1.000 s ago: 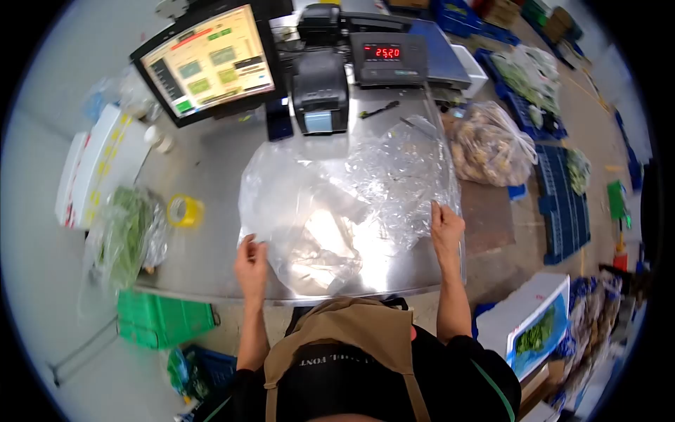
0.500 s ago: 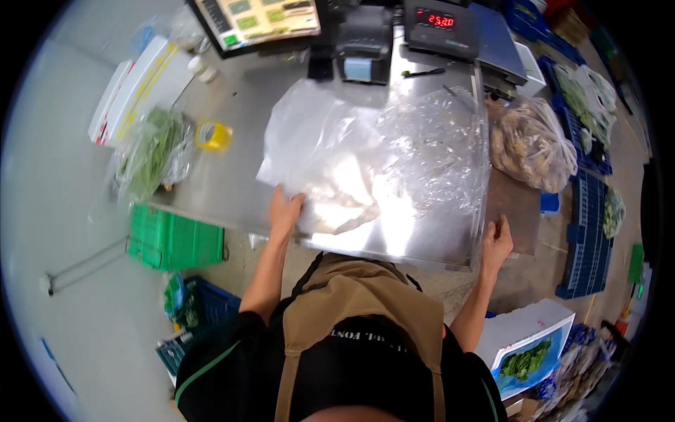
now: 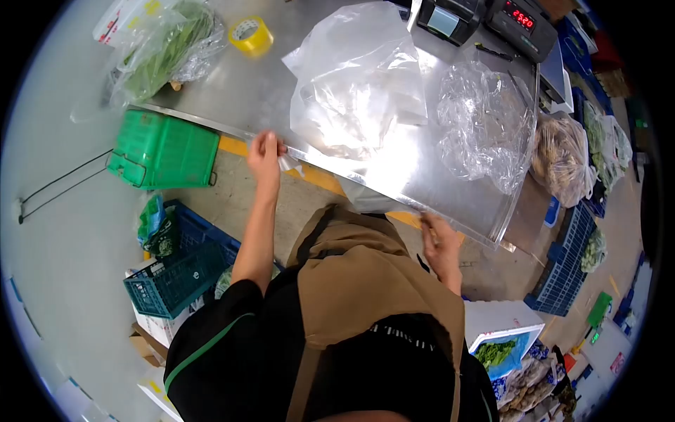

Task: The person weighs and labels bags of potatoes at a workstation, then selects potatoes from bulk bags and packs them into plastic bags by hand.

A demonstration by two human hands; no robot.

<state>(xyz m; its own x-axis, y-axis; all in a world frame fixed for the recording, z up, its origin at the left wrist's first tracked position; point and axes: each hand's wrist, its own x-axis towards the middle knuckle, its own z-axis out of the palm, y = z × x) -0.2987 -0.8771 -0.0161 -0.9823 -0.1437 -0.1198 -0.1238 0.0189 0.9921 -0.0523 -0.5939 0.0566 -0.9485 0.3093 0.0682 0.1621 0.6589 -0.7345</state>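
Observation:
My left hand (image 3: 265,160) is at the front edge of the steel table (image 3: 232,91), its fingers loosely bent and apart from the bag. I see nothing held in it. A scrap of white material (image 3: 289,164) shows beside it, below the edge. Lower down to the right, my right hand (image 3: 441,246) is slightly blurred in front of the table edge, thumb and forefinger apart, holding nothing I can see. On the steel between them lies a large translucent plastic bag (image 3: 351,77), flat and wrinkled. Right of it spreads a crumpled clear plastic sheet or bag (image 3: 485,119).
Yellow tape (image 3: 251,35) and bagged green vegetables (image 3: 169,53) sit at the table's left. A digital scale display (image 3: 520,21) glows at the back right, above a bag of brown produce (image 3: 560,155). A green crate (image 3: 163,148) and a dark crate (image 3: 176,278) stand on the left.
The view has turned and dropped back, so the table appears higher and tilted. My left hand has come off the plastic bag. My right hand has moved inward towards my body.

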